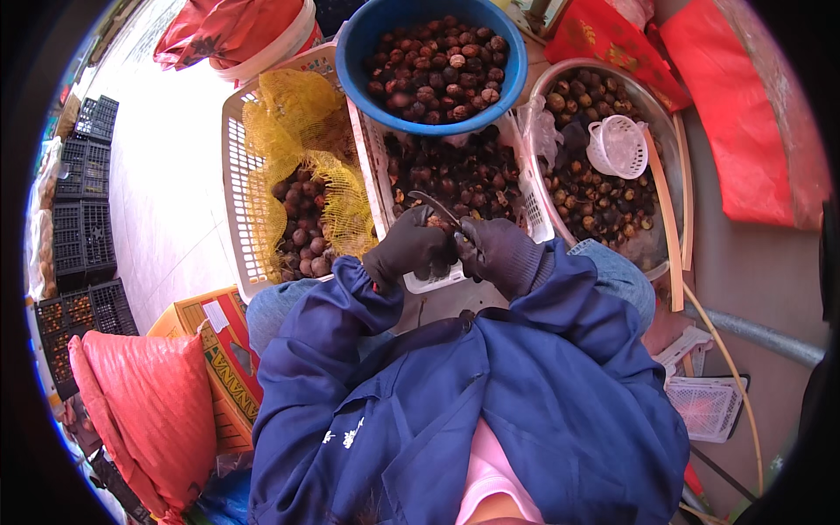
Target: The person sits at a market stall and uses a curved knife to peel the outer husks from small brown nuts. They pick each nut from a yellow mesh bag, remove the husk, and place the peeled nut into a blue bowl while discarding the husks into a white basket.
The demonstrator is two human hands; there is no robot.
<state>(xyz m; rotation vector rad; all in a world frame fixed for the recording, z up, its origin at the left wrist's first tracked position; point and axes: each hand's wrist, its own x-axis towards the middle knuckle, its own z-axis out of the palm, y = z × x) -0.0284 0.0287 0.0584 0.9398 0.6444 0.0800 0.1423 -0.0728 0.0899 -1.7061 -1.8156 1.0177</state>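
My left hand (pixel 418 244), in a dark knit glove, grips a reddish-brown walnut (pixel 438 223), mostly hidden by the fingers. In my right hand (pixel 492 249), gloved the same way, is a knife with a curved blade (pixel 438 207). The blade lies across the walnut and points up and left; the handle is largely hidden in my fist. Both hands are close together over the near end of a white plastic basket (pixel 539 220). Dark husk pieces and nuts (pixel 459 170) fill that basket.
A blue basin (pixel 430 125) of walnuts rests over the basket's far end. Left stands a white crate (pixel 239 210) with yellow mesh (pixel 295 111) and round nuts (pixel 305 239). Right, a metal basin (pixel 545 79) holds nuts and a small white strainer (pixel 617 147). A red sack (pixel 147 400) leans against a carton (pixel 226 354).
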